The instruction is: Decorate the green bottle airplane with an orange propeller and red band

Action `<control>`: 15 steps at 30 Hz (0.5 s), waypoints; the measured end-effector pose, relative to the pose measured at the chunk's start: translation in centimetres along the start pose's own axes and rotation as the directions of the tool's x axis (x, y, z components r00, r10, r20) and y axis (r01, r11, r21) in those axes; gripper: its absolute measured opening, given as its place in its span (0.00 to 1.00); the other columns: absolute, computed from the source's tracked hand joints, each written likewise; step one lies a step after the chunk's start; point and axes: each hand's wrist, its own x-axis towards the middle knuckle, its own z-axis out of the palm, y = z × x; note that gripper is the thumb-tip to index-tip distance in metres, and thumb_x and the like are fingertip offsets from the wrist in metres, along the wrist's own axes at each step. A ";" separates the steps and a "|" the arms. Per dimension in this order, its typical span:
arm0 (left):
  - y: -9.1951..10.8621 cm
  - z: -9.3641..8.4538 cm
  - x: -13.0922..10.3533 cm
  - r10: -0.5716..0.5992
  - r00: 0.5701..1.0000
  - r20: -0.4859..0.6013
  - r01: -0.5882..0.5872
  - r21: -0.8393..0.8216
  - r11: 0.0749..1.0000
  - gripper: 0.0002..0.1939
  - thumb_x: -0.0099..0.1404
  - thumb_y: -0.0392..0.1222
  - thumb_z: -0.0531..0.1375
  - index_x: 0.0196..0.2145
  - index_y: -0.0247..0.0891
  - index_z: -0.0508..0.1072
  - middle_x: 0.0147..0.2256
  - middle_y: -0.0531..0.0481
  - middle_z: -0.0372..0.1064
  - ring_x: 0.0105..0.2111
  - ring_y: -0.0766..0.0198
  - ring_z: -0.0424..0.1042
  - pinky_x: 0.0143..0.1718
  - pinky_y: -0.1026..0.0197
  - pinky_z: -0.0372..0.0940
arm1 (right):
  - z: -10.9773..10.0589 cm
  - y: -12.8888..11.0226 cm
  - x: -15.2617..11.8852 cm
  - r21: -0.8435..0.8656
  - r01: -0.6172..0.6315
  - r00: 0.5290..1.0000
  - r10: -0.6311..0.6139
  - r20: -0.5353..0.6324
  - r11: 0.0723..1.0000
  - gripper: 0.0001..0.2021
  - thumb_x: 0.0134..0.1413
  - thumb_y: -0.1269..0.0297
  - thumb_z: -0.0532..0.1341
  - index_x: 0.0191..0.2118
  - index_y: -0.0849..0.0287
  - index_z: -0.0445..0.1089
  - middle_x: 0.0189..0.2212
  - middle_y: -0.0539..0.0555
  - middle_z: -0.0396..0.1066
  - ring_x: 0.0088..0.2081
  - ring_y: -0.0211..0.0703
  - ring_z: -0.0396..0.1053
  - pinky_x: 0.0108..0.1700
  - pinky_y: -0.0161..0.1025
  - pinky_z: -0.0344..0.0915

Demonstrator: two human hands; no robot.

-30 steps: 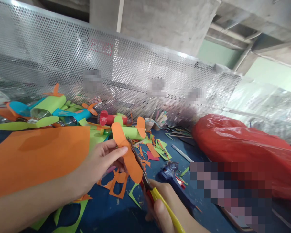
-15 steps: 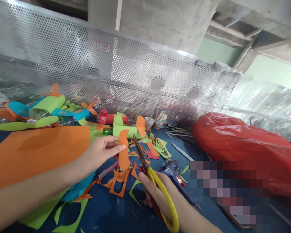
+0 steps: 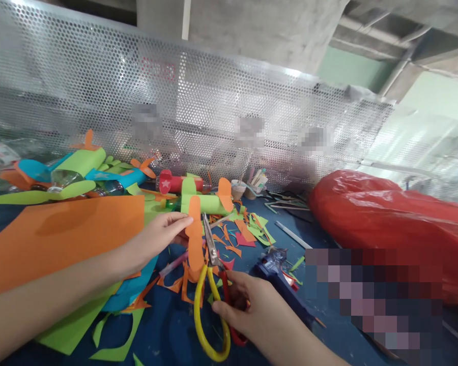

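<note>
L hand (image 3: 164, 230) has orange paper (image 3: 195, 244) pinched by its L edge, sticking out above & below, w/ R hand (image 3: 254, 301) gripping scissors (image 3: 212, 254) alongside.

Cutout (image 3: 195, 245) left of scissors (image 3: 212, 253) — bag (image 3: 381, 218) right.

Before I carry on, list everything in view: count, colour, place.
scissors: one, yellow and red handles, centre
cutout: one, orange, left of the scissors
large sheet: one, orange, left
paper scraps: many, green, orange, pink, mid-table
wrapped bottles: several, green, blue, red, at the back
glue gun, probably: one, blue, right of centre
cups: two, pale, back centre
straws: several, white and green, right of scraps
plastic bag: one, red, right
mesh screen: one, silver, background
people: about three, blurred, behind screen
table: one, dark blue, underneath
left hand: one, holding the cutout
right hand: one, holding the scissors
</note>
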 end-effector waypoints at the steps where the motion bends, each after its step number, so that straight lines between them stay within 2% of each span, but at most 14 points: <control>1: 0.0 0.0 0.0 0.004 1.000 -0.011 -0.004 0.000 1.000 0.14 0.64 0.51 0.58 0.34 0.38 0.76 0.36 0.47 0.77 0.36 0.57 0.75 0.43 0.55 0.69 | 0.0 -0.1 -0.1 -0.013 -0.011 1.000 0.011 -0.010 1.000 0.12 0.48 0.68 0.64 0.41 0.59 0.75 0.28 0.52 0.76 0.26 0.38 0.68 0.28 0.34 0.60; 4: -0.1 -0.2 0.1 0.005 0.998 -0.055 -0.003 0.026 1.000 0.13 0.64 0.51 0.59 0.32 0.39 0.75 0.33 0.49 0.77 0.35 0.58 0.75 0.42 0.56 0.69 | -0.1 -0.3 -0.1 -0.016 0.000 0.998 -0.001 -0.062 1.000 0.13 0.47 0.67 0.64 0.41 0.59 0.75 0.27 0.52 0.75 0.26 0.39 0.68 0.28 0.34 0.62; 6: -0.3 -0.3 0.1 0.004 0.999 -0.051 -0.001 0.055 0.998 0.12 0.63 0.50 0.59 0.31 0.38 0.74 0.32 0.49 0.76 0.36 0.58 0.75 0.42 0.56 0.69 | -0.5 -0.3 0.0 0.057 0.031 0.996 -0.026 -0.088 0.998 0.14 0.48 0.66 0.64 0.44 0.60 0.74 0.28 0.52 0.75 0.28 0.40 0.69 0.30 0.35 0.65; 9: -0.6 -0.4 0.2 -0.029 0.999 -0.016 0.029 0.051 0.998 0.11 0.62 0.49 0.60 0.33 0.38 0.73 0.35 0.49 0.76 0.38 0.57 0.75 0.43 0.56 0.68 | -1.3 -0.2 0.7 0.237 0.085 0.989 -0.053 -0.140 0.968 0.22 0.48 0.61 0.64 0.51 0.61 0.68 0.36 0.56 0.76 0.35 0.44 0.73 0.37 0.39 0.69; 10: -0.7 -0.4 0.2 -0.052 0.999 -0.017 0.052 0.034 0.998 0.11 0.62 0.49 0.59 0.35 0.39 0.73 0.36 0.48 0.77 0.39 0.56 0.75 0.43 0.56 0.68 | -1.7 0.0 1.0 0.274 0.105 0.980 -0.052 -0.194 0.956 0.24 0.48 0.59 0.64 0.51 0.62 0.66 0.40 0.57 0.75 0.39 0.45 0.73 0.40 0.40 0.69; 12: -0.7 -0.4 0.1 -0.105 0.994 -0.033 0.105 0.012 0.994 0.12 0.63 0.50 0.58 0.36 0.40 0.73 0.38 0.48 0.77 0.40 0.55 0.76 0.43 0.56 0.68 | -2.4 0.2 1.5 0.299 0.138 0.963 -0.057 -0.265 0.944 0.23 0.48 0.55 0.64 0.49 0.62 0.66 0.42 0.58 0.74 0.41 0.46 0.72 0.42 0.40 0.69; 15: -0.7 -0.6 0.0 -0.117 0.993 -0.027 0.119 0.093 0.989 0.13 0.64 0.51 0.54 0.32 0.42 0.74 0.36 0.48 0.78 0.41 0.53 0.76 0.45 0.56 0.67 | -3.1 0.3 1.7 0.274 0.073 0.979 -0.016 -0.205 0.959 0.19 0.51 0.52 0.62 0.42 0.62 0.69 0.36 0.56 0.75 0.37 0.46 0.72 0.35 0.38 0.67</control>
